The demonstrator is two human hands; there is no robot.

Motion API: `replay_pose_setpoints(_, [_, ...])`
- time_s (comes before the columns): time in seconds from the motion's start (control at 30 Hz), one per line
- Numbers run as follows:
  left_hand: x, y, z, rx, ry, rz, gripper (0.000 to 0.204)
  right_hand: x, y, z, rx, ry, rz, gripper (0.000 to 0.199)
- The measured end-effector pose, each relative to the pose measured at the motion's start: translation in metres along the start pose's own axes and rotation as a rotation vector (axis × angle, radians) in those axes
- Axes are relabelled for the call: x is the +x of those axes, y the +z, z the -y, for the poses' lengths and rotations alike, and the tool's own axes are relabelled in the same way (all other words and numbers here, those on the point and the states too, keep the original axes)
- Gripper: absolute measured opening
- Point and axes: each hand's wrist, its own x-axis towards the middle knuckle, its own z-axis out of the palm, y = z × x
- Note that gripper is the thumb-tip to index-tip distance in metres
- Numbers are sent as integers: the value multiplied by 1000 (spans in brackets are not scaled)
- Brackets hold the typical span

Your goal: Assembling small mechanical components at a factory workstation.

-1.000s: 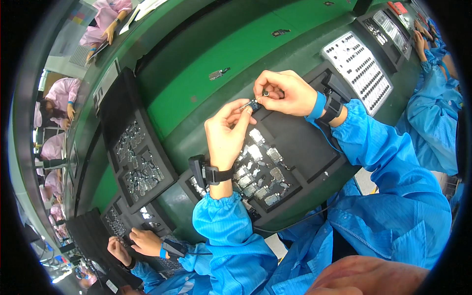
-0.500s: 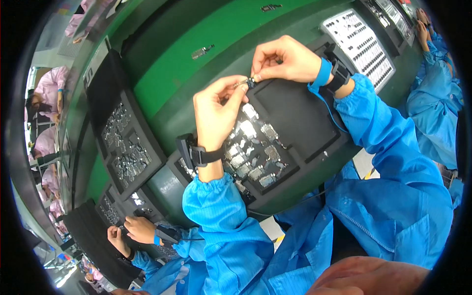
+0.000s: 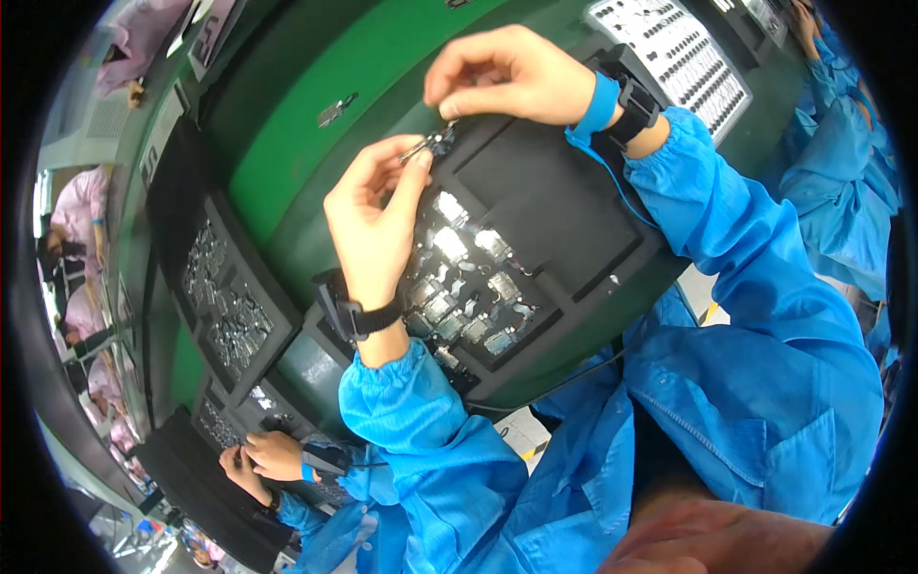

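My left hand (image 3: 371, 215) pinches a small silver-and-black electronic part (image 3: 440, 143) between thumb and forefinger. Above and to its right, my right hand (image 3: 516, 78) is closed, its thumb and forefinger at the upper end of that part, where a thin piece shows. The fingertips partly hide the part, and its exact kind is too small to tell. Both hands are over a black foam tray (image 3: 564, 215). In the tray's left section, below my left hand, lie several similar silver modules (image 3: 449, 246) with short dark tails.
A white tray (image 3: 674, 57) with rows of small dark parts stands at the upper right. Single parts, one a small module (image 3: 337, 111), lie on the green belt (image 3: 287, 143). Another black tray (image 3: 229, 306) of metal parts is at left. A co-worker's hands (image 3: 273, 455) are at lower left.
The view has shifted, so the trays sit farther left. My right hand has lifted slightly away from my left, which still holds the part.
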Motion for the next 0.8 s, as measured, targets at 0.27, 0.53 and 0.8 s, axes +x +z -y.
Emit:
replay_pose_setpoints(0.27, [-15, 51, -3, 597, 273, -5, 8, 8, -31, -9, 217, -57, -439, 9])
replay_pose_setpoints(0.53, [-17, 57, -7, 1106, 476, -62, 11, 3, -30, -14, -114, -81, -407, 16])
replay_pose_setpoints(0.8, [-18, 50, -10, 1105, 482, 24, 17, 3, -31, -12, -222, -81, -405, 18])
